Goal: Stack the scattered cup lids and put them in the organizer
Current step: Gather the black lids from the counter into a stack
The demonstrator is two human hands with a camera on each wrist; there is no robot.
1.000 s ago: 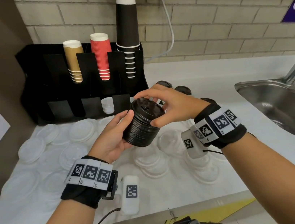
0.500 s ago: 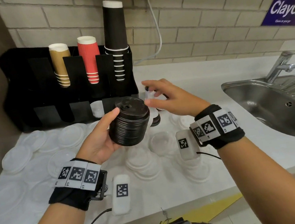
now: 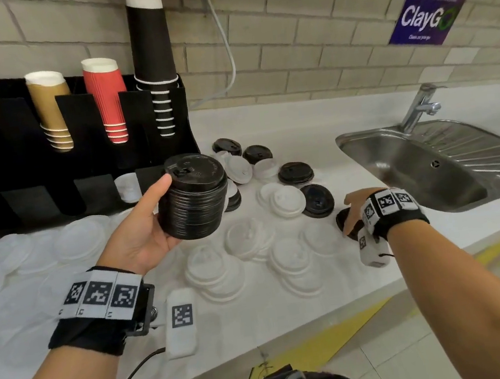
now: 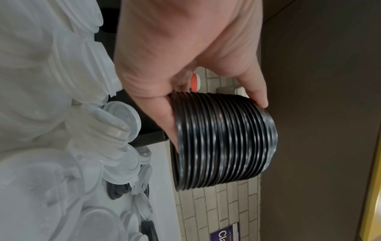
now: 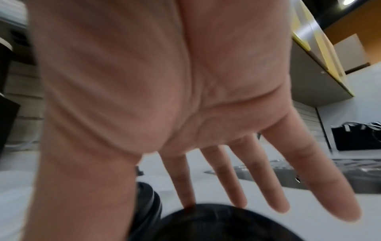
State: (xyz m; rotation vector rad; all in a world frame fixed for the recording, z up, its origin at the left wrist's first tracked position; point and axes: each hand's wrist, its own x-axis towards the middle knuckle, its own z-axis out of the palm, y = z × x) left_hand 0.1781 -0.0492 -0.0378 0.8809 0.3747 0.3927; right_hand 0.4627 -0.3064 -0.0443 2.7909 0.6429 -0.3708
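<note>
My left hand (image 3: 151,225) grips a tall stack of black lids (image 3: 192,197) from the side and holds it above the counter; the left wrist view shows the thumb and fingers round the stack of black lids (image 4: 222,140). My right hand (image 3: 352,207) is low at the counter's front right, its fingers straight and spread. Its index fingertip (image 5: 188,203) touches a loose black lid (image 5: 216,226) that lies flat, mostly hidden under the hand in the head view. The black organizer (image 3: 14,164) stands at the back left with a few white lids (image 3: 128,187) in one lower slot.
Loose black lids (image 3: 317,200) and white lids (image 3: 285,200) lie between the organizer and the steel sink (image 3: 431,163). Translucent lids (image 3: 76,239) cover the left of the counter. Gold, red and black cup stacks (image 3: 105,97) stand in the organizer. The counter edge is just behind my right wrist.
My right hand left the top of the stack and moved right and down to a loose black lid near the sink. The left hand kept hold of the stack.
</note>
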